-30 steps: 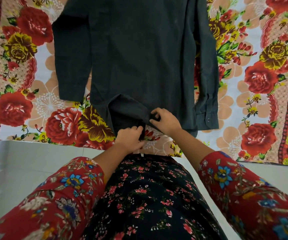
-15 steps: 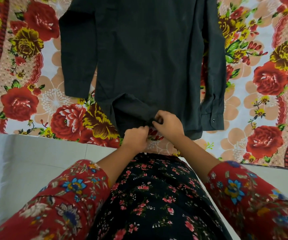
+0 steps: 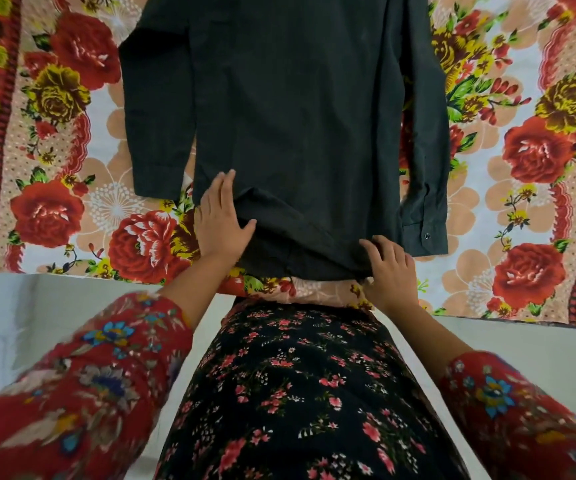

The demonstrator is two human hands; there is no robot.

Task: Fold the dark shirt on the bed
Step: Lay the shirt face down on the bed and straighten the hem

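The dark shirt (image 3: pixel 293 109) lies spread flat on the flowered bed sheet (image 3: pixel 535 161), hem toward me, with a long sleeve down each side. My left hand (image 3: pixel 219 220) lies flat, fingers straight, on the shirt's lower left edge. At the lower right of the hem, my right hand (image 3: pixel 388 271) has its fingers curled onto the fabric and pinches the hem's edge. The hem between the hands is rumpled and folded under a little.
The bed's near edge (image 3: pixel 72 271) runs across the view just below my hands. Pale floor (image 3: pixel 37 323) lies to both sides of my legs. The right sleeve's cuff with a button (image 3: pixel 426 236) lies beside my right hand.
Both hands were together at the middle of the hem, pinching it. They have since moved apart, the left up to the left edge and flattened, the right out to the right corner.
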